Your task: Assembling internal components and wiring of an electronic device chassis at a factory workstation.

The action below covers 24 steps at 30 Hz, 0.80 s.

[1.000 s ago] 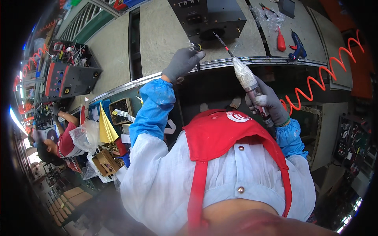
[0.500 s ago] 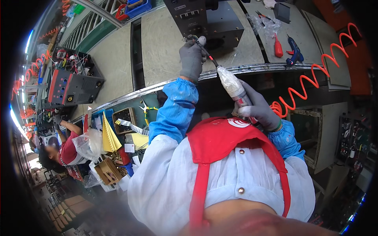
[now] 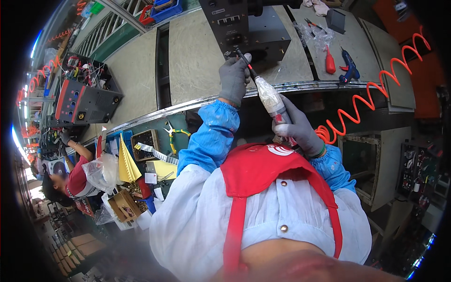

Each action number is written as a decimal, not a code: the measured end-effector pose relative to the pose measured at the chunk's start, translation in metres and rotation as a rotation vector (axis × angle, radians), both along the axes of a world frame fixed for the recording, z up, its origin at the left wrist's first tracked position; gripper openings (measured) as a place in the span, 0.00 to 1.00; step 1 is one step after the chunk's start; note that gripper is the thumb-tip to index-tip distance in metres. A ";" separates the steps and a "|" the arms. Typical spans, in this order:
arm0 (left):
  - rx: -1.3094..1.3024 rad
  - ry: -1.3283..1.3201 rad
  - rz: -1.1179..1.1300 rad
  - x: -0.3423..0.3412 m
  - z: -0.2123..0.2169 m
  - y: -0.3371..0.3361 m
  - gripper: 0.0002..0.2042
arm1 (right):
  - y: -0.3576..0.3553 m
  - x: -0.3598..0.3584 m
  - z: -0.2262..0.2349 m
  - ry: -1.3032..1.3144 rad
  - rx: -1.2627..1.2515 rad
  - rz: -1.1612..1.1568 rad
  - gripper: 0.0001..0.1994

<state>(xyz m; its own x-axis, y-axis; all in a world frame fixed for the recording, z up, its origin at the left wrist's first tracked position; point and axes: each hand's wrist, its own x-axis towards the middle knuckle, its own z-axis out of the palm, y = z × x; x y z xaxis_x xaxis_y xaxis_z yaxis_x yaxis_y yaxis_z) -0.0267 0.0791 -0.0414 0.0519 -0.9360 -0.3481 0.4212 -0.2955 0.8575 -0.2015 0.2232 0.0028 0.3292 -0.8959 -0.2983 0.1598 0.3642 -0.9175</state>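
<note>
Right fingers [image 3: 283, 130] clamped on power screwdriver [image 3: 269, 97], left fingers [image 3: 242, 62] of unclear hold, small parts [image 3: 147, 139] in box [image 3: 134, 144].

Pale bench [image 3: 192, 61] is running left to right | middle: dark case [image 3: 224, 27] is standing | right: clear wrap [image 3: 324, 37], grey bracket [image 3: 335, 21], blue tool [image 3: 348, 66] and red tool [image 3: 330, 63], perhaps a screwdriver, are lying | left: second case [image 3: 91, 103] is standing
</note>
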 end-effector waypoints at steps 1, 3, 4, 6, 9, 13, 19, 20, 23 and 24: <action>0.010 -0.005 0.006 -0.001 -0.001 0.000 0.12 | 0.000 0.002 -0.003 0.006 -0.018 -0.010 0.46; 0.029 0.019 0.037 -0.003 -0.001 0.000 0.12 | -0.002 0.004 -0.005 0.031 -0.016 -0.008 0.46; 0.040 0.030 0.051 -0.004 -0.002 0.001 0.12 | -0.003 0.004 -0.006 0.050 0.003 0.002 0.45; 0.032 0.000 0.071 -0.006 -0.003 0.002 0.11 | -0.005 0.007 -0.008 0.061 -0.009 -0.009 0.45; 0.019 -0.019 0.071 -0.012 -0.006 0.001 0.11 | -0.010 0.015 -0.012 0.045 -0.080 -0.065 0.44; 0.000 -0.032 0.125 -0.014 -0.021 -0.006 0.11 | -0.018 0.024 -0.009 0.069 -0.029 -0.054 0.44; -0.013 -0.008 0.099 -0.015 -0.046 -0.021 0.13 | -0.028 0.032 -0.026 0.101 -0.055 -0.113 0.41; -0.023 -0.016 0.089 -0.014 -0.049 -0.023 0.14 | -0.029 0.033 -0.029 0.099 -0.063 -0.126 0.41; -0.033 -0.041 0.070 -0.012 -0.056 -0.030 0.13 | -0.032 0.037 -0.024 0.095 -0.025 -0.120 0.41; -0.024 -0.048 0.069 -0.013 -0.056 -0.032 0.12 | -0.033 0.038 -0.025 0.096 -0.031 -0.129 0.41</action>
